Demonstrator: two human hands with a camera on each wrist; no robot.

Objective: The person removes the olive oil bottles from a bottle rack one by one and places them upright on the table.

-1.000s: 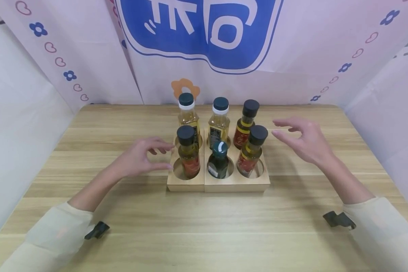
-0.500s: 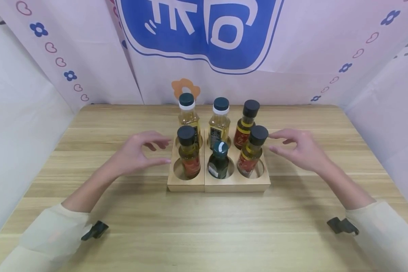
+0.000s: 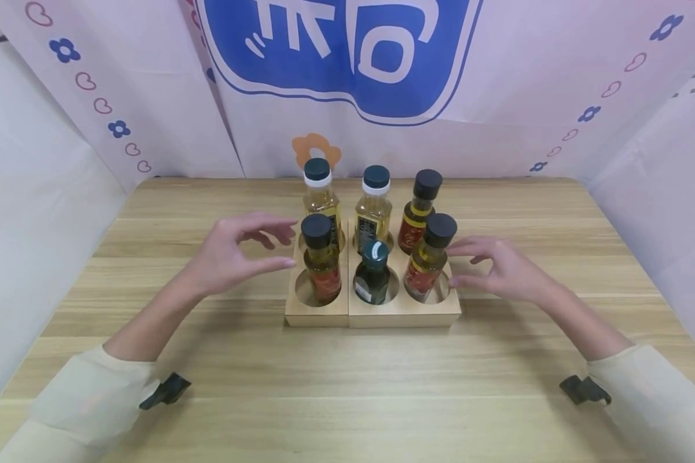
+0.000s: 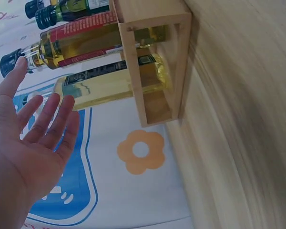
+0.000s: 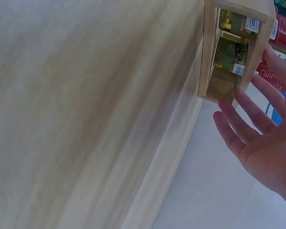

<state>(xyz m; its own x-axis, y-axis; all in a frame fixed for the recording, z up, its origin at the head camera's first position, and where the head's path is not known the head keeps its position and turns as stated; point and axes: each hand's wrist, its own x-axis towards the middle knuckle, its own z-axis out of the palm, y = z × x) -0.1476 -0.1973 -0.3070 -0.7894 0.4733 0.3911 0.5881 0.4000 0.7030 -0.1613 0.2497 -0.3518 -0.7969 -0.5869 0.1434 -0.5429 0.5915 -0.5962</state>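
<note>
Two light wooden bottle holders [image 3: 402, 319] stand side by side with several oil bottles upright in their round holes. My left hand [image 3: 234, 254] hovers left of them, relaxed, its thumb and fingers spread toward a black-capped, red-labelled bottle [image 3: 324, 276] at front left. Behind that is a pale oil bottle [image 4: 97, 88] with a green cap. My right hand [image 3: 500, 270] has its fingertips right at the holder's right end, beside the front right red-labelled bottle [image 3: 425, 267]. The right wrist view shows its fingers extended near the holder's open side [image 5: 224, 90]. Neither hand grips anything.
A small dark green bottle [image 3: 372, 283] sits at the front middle, a second pale oil bottle [image 3: 373, 209] behind it. Another black-capped bottle [image 3: 419, 212] is at back right. A white printed cloth [image 3: 498, 96] hangs behind the wooden table [image 3: 347, 392].
My right hand has moved left and slightly down to the holder's right end. My left hand has risen slightly toward the back. The bottles and holders have not moved.
</note>
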